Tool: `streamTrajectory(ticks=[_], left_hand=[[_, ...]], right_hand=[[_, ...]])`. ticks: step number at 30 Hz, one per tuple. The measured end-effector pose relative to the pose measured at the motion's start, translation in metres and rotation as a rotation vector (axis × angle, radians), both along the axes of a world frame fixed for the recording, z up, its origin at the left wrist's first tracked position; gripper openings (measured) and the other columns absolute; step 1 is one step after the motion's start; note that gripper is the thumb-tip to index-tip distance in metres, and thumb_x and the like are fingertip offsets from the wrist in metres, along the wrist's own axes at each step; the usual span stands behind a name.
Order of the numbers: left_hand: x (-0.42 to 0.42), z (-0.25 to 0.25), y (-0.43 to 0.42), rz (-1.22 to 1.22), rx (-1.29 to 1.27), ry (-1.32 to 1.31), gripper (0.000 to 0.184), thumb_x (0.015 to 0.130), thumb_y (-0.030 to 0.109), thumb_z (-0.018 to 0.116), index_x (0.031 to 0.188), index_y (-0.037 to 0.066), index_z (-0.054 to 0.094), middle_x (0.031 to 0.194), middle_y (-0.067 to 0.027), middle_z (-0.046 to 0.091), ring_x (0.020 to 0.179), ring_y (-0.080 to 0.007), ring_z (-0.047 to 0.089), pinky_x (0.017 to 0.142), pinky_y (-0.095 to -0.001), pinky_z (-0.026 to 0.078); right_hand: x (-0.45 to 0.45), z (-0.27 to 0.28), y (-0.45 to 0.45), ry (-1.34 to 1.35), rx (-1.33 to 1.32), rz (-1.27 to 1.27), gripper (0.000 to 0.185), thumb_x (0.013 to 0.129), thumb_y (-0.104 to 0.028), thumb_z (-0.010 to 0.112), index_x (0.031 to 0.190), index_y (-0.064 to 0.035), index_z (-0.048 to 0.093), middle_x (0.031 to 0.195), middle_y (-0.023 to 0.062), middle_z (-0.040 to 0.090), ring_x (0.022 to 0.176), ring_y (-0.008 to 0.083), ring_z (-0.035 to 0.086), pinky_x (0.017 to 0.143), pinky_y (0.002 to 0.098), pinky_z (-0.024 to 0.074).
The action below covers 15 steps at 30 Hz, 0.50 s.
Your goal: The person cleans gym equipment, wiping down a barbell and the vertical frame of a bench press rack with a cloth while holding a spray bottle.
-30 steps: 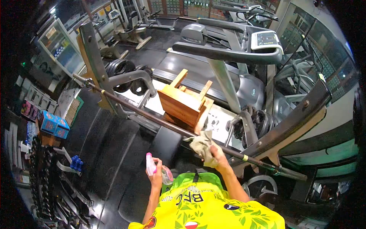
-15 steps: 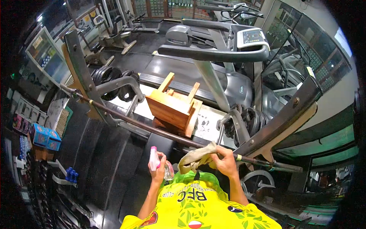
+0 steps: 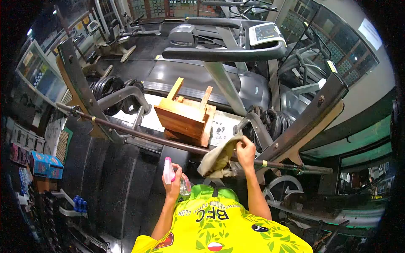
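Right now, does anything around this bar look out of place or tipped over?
Yes: the wooden stool-like piece beyond the bar seems tipped over, since its legs stick out toward the treadmill rather than standing underneath.

Ahead of both your hands, the long bar [image 3: 168, 144] runs crosswise and blocks a level reach forward; whether your right hand [image 3: 246, 154] touches it can't be told. Past it, ahead of your left hand [image 3: 172, 181] and the gap between your hands, stands the wooden stool [image 3: 181, 118]. The cloth [image 3: 221, 158] fills much of that gap, leaving you a passage nearer your left hand. Left of that hand, you have room above the dark floor [image 3: 109, 177]. Right of your right hand, the slanting rack upright [image 3: 301, 122] obstructs.
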<state>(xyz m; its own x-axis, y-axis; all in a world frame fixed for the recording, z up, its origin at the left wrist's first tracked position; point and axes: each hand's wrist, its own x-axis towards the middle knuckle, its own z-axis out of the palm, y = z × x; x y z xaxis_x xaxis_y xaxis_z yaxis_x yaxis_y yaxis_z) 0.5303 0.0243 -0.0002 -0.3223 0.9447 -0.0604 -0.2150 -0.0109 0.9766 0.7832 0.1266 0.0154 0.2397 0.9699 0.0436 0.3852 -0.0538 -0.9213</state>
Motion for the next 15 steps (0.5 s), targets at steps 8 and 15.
streamTrajectory(ticks=[8,15], left_hand=[[-0.017,-0.009,-0.009,-0.047,-0.014,0.005,0.017,0.086,0.004,0.057,0.1,0.004,0.046,0.086,-0.0029,0.051,0.057,-0.0082,0.054,0.057,-0.0247,0.047],[-0.018,0.004,-0.013,-0.058,-0.055,-0.048,0.017,0.086,0.004,0.057,0.099,0.003,0.047,0.087,-0.0039,0.051,0.057,-0.0089,0.055,0.059,-0.0256,0.047]], right_hand=[[-0.005,-0.003,-0.014,0.357,0.055,-0.072,0.019,0.082,0.0,0.055,0.097,0.0013,0.065,0.084,0.0016,0.064,0.074,0.0089,0.056,0.068,0.0229,0.0448],[-0.013,0.059,-0.033,0.615,0.354,-0.059,0.026,0.081,0.009,0.045,0.102,0.0009,0.059,0.088,0.0062,0.061,0.078,0.0134,0.062,0.068,0.0268,0.0551]])
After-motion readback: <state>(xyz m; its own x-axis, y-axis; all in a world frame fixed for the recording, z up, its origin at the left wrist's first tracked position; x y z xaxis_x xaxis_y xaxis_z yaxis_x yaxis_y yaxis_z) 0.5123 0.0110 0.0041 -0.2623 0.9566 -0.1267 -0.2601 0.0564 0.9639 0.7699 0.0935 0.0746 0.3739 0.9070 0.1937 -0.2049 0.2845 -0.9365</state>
